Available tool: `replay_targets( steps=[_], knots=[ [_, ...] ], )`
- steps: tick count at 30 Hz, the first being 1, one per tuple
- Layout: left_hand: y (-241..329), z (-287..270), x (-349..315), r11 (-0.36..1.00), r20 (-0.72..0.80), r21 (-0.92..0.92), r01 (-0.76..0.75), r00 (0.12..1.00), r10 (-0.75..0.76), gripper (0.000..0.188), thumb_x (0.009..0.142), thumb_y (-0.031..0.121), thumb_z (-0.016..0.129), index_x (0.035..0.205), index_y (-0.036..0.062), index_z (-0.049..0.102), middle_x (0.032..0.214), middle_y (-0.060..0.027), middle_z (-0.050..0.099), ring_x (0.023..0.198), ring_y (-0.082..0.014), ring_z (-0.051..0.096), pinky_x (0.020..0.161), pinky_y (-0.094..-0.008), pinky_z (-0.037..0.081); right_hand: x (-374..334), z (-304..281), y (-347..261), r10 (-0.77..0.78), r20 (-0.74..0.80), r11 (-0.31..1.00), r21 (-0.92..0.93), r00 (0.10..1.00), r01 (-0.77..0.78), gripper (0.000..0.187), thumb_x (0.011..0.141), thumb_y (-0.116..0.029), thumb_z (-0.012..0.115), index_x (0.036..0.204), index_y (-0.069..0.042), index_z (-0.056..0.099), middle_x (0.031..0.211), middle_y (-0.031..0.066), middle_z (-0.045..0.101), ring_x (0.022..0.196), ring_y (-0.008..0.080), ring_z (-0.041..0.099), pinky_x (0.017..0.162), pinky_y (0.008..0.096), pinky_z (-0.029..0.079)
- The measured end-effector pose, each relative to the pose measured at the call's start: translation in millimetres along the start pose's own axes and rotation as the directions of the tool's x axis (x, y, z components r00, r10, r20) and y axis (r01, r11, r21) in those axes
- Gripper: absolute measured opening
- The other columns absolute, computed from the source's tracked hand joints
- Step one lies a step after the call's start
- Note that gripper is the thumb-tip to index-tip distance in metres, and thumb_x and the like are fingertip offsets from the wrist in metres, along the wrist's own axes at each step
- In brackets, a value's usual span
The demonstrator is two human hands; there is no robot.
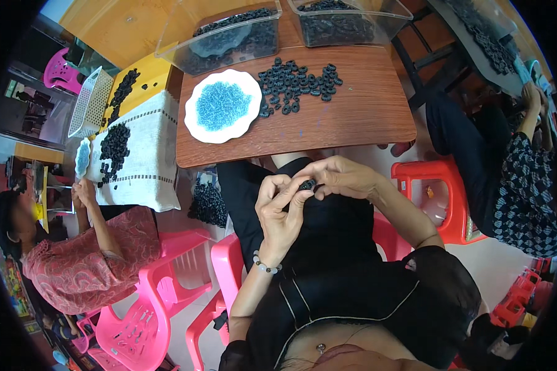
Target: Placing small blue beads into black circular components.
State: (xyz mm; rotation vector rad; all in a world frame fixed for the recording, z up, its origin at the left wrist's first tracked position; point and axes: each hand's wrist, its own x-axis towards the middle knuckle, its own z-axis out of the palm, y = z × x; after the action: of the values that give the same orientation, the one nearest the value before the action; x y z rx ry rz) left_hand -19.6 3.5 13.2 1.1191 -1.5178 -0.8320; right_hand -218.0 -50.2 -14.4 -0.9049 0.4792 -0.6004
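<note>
Over my lap, my left hand (277, 207) pinches a small black ridged plastic piece (307, 185) between thumb and forefinger. My right hand (346, 179) meets it there with its fingers closed together; whether they grip the same piece or something tiny cannot be made out. Just beyond my hands stands a brown wooden-topped table (353, 123). On it sits a white scalloped plate (195, 123) filled with small clear blue beads (223, 105). Right of the plate lies a loose spread of similar black pieces (300, 80).
Two clear plastic bins (229, 52) (340, 28) of black pieces stand at the table's far edge. At left, a co-worker (93, 253) sits by a cloth-covered table (148, 148). Another person (520, 185) works at right. A red stool (436, 198) and pink chairs (136, 328) stand nearby.
</note>
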Motion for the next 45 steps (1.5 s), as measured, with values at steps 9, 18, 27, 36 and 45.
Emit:
replay_targets(
  steps=[9, 18, 27, 36, 45],
  knots=[
    [8, 4, -1, 0.925, 0.006, 0.347, -0.156, 0.987, 0.164, 0.029, 0.077, 0.013, 0.080, 0.105, 0.0105, 0.079, 0.090, -0.0079, 0.048, 0.089, -0.0244, 0.049, 0.078, -0.0349, 0.043, -1, 3, 4, 0.049, 0.090, 0.979, 0.191, 0.995, -0.066, 0.058, 0.093, -0.043, 0.069, 0.129, 0.002, 0.062, 0.115, 0.0079, 0.065, 0.102, 0.0129, 0.061, 0.085, 0.0304, 0.052],
    [8, 7, -1, 0.895, 0.055, 0.390, -0.217, 0.976, 0.213, 0.031, 0.075, 0.009, 0.079, 0.106, 0.0112, 0.077, 0.093, -0.0099, 0.050, 0.090, -0.0273, 0.051, 0.079, -0.0383, 0.043, -1, -1, 14, -0.011, 0.160, 0.956, 0.290, 0.987, -0.036, 0.052, 0.093, -0.038, 0.070, 0.125, 0.002, 0.065, 0.109, 0.0085, 0.067, 0.101, 0.0154, 0.062, 0.093, 0.0344, 0.051],
    [3, 12, -1, 0.880, 0.066, 0.415, -0.230, 0.973, 0.223, 0.032, 0.073, 0.007, 0.079, 0.105, 0.0102, 0.076, 0.093, -0.0093, 0.050, 0.091, -0.0282, 0.052, 0.079, -0.0393, 0.042, -3, 8, 11, 0.020, 0.021, 0.977, 0.210, 1.000, -0.024, 0.058, 0.089, -0.044, 0.073, 0.115, 0.007, 0.068, 0.095, 0.0075, 0.068, 0.091, 0.0143, 0.061, 0.086, 0.0298, 0.048],
    [3, -1, 6, 0.910, -0.004, 0.390, -0.140, 0.988, 0.154, 0.027, 0.072, 0.021, 0.083, 0.098, 0.0116, 0.080, 0.090, -0.0060, 0.050, 0.090, -0.0241, 0.050, 0.081, -0.0367, 0.041, -2, -3, 16, 0.107, -0.062, 0.983, 0.154, 0.992, -0.096, 0.067, 0.098, -0.062, 0.047, 0.113, 0.001, 0.065, 0.100, 0.0100, 0.068, 0.097, 0.0175, 0.065, 0.087, 0.0335, 0.056],
    [-1, 13, 14, 0.899, 0.081, 0.391, -0.197, 0.980, 0.180, 0.026, 0.074, 0.012, 0.081, 0.099, 0.0089, 0.079, 0.095, -0.0081, 0.054, 0.093, -0.0263, 0.053, 0.083, -0.0365, 0.044, -10, -21, 18, 0.011, -0.137, 0.885, -0.461, 0.991, -0.073, 0.047, 0.104, -0.046, 0.048, 0.107, -0.001, 0.063, 0.103, 0.0134, 0.068, 0.099, 0.0211, 0.067, 0.082, 0.0387, 0.059]
  ],
)
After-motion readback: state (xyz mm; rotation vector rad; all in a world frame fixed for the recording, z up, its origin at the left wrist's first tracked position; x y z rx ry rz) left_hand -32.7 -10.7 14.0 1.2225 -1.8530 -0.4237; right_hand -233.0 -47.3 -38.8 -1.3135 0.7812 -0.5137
